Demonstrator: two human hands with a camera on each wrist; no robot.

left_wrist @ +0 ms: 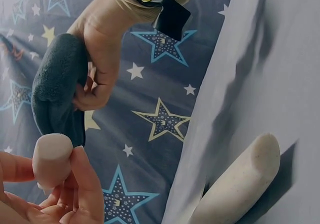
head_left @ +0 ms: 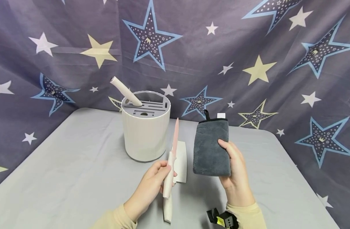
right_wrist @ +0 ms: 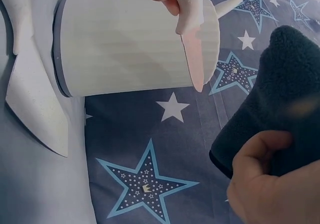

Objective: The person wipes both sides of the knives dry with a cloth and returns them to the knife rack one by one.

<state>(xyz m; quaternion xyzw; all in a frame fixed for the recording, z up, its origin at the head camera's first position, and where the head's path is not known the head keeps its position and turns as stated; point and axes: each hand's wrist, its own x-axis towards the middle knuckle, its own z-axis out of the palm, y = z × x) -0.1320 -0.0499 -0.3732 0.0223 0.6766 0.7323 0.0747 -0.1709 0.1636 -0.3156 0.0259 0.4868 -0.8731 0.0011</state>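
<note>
My left hand (head_left: 149, 184) grips the white handle of a small knife (head_left: 169, 175). Its narrow pink blade (right_wrist: 194, 58) points up and away, in front of the knife block's right side in the head view. A dark grey plush cloth (head_left: 210, 151), with a black loop and white tag at its top, is held in my right hand (head_left: 235, 171), thumb over the front. Cloth and blade are apart. Beneath the left hand a white cleaver (head_left: 181, 165) lies on the table; the hand and small knife hide part of it. The right fingers behind the cloth are mostly hidden.
A white round knife block (head_left: 144, 136) with a grey slotted top stands behind the left hand. One white handle (head_left: 125, 91) leans out of it to the left. The grey-covered table (head_left: 63, 168) meets a star-patterned curtain (head_left: 192, 41) at the back and sides.
</note>
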